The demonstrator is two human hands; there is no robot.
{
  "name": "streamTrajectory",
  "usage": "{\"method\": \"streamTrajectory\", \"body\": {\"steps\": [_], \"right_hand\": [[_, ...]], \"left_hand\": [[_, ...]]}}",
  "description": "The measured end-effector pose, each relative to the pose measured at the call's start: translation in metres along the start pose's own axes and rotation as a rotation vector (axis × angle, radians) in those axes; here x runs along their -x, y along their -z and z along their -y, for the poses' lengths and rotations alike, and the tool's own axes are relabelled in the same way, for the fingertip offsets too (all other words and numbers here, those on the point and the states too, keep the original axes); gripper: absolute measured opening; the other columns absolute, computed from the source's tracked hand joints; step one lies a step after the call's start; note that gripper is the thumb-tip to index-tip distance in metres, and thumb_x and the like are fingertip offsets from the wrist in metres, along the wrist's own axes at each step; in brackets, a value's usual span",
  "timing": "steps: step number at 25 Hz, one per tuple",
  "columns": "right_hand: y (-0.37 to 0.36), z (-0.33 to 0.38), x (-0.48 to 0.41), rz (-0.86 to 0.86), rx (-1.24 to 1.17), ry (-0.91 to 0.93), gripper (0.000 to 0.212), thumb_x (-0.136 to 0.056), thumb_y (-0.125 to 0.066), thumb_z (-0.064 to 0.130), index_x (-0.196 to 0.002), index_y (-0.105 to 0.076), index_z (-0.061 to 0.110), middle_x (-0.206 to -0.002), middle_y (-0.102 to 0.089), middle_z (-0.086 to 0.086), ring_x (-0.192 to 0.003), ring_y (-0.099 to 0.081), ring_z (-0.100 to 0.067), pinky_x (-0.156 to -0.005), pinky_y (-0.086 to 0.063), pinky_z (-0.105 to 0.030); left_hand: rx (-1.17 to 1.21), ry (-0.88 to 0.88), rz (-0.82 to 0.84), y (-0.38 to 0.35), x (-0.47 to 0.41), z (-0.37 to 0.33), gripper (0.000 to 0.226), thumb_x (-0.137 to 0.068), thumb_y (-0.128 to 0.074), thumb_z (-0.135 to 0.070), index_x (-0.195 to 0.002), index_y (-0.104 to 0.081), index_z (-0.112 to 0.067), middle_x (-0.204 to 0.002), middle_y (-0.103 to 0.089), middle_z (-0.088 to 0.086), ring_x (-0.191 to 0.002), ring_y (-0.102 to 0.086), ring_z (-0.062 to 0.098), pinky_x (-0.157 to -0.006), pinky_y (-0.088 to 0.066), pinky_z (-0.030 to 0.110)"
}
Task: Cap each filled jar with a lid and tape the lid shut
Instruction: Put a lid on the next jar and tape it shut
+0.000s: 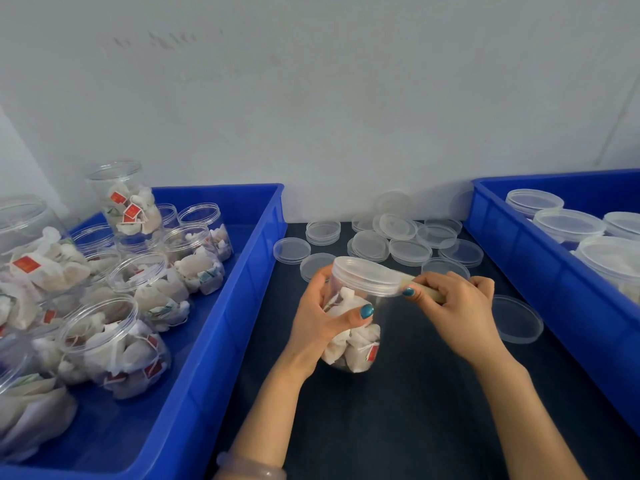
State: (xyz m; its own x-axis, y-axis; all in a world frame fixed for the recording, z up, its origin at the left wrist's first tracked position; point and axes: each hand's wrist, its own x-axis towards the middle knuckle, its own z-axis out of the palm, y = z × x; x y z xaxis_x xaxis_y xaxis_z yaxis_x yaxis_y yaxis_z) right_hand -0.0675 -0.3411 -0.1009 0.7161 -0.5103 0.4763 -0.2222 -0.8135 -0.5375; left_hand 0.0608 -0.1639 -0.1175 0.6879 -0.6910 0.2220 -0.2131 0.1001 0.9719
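A clear plastic jar (356,344) filled with white tea bags stands on the dark table in the middle, with a clear lid (367,275) on top. My left hand (322,317) grips the jar's left side, thumb across its front. My right hand (457,306) holds a roll of clear tape (433,294) next to the lid's right edge, its thumb pressing at the rim. A strip of tape seems to run from the roll to the lid. Loose clear lids (408,251) lie in a pile behind the jar.
A blue bin (221,341) on the left holds several open filled jars (114,344). A second blue bin (540,278) on the right holds capped jars (568,225). One lid (517,318) lies alone beside my right hand. A pale wall stands behind.
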Motion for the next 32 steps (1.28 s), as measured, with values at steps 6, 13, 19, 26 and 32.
{"method": "streamTrajectory", "body": {"steps": [6, 13, 19, 26, 32], "right_hand": [[0.002, 0.0, -0.001, 0.094, -0.139, 0.004, 0.049, -0.076, -0.037, 0.088, -0.103, -0.057, 0.054, -0.074, -0.06, 0.012, -0.087, -0.05, -0.001, -0.089, -0.019, -0.032], [0.005, 0.001, 0.001, 0.158, -0.18, 0.102, 0.036, -0.081, -0.038, 0.08, -0.115, -0.047, 0.07, -0.075, -0.06, 0.009, -0.09, -0.044, 0.0, -0.088, -0.02, -0.036], [0.002, 0.008, 0.003, 0.204, -0.073, 0.127, 0.06, -0.078, -0.04, 0.077, -0.131, -0.054, 0.052, -0.082, -0.062, 0.016, -0.078, -0.058, -0.005, -0.08, -0.045, -0.034], [0.005, 0.015, 0.006, 0.124, -0.013, 0.19, 0.051, -0.096, -0.022, 0.067, -0.134, -0.05, 0.046, -0.093, -0.059, 0.026, -0.076, -0.058, -0.006, -0.061, -0.038, -0.021], [0.012, 0.011, 0.004, 0.074, -0.022, 0.14, 0.051, -0.092, -0.035, 0.062, -0.136, -0.054, 0.046, -0.073, -0.055, 0.011, -0.064, -0.051, -0.012, -0.054, -0.04, -0.031]], "left_hand": [[0.108, 0.113, 0.13, 0.004, 0.002, 0.0, 0.102, -0.054, -0.087, -0.063, -0.139, -0.041, -0.029, -0.131, -0.063, -0.015, -0.126, -0.057, 0.007, -0.093, -0.051, 0.024], [0.039, 0.124, 0.212, 0.002, 0.003, -0.002, 0.096, -0.056, -0.084, -0.066, -0.132, -0.037, -0.031, -0.122, -0.062, -0.028, -0.119, -0.055, -0.007, -0.09, -0.046, 0.01], [-0.031, -0.013, 0.02, 0.0, 0.002, -0.002, 0.096, -0.042, -0.082, -0.078, -0.12, -0.054, -0.03, -0.114, -0.068, -0.016, -0.11, -0.062, -0.001, -0.084, -0.05, 0.014], [0.109, 0.114, -0.036, 0.012, 0.001, -0.007, 0.108, -0.037, -0.075, -0.087, -0.126, -0.055, -0.028, -0.124, -0.068, -0.002, -0.12, -0.061, 0.017, -0.108, -0.045, 0.046], [0.456, 0.282, 0.059, 0.016, 0.006, -0.006, 0.107, -0.041, -0.087, -0.072, -0.127, -0.059, -0.015, -0.116, -0.071, 0.016, -0.104, -0.069, 0.032, -0.079, -0.059, 0.041]]}}
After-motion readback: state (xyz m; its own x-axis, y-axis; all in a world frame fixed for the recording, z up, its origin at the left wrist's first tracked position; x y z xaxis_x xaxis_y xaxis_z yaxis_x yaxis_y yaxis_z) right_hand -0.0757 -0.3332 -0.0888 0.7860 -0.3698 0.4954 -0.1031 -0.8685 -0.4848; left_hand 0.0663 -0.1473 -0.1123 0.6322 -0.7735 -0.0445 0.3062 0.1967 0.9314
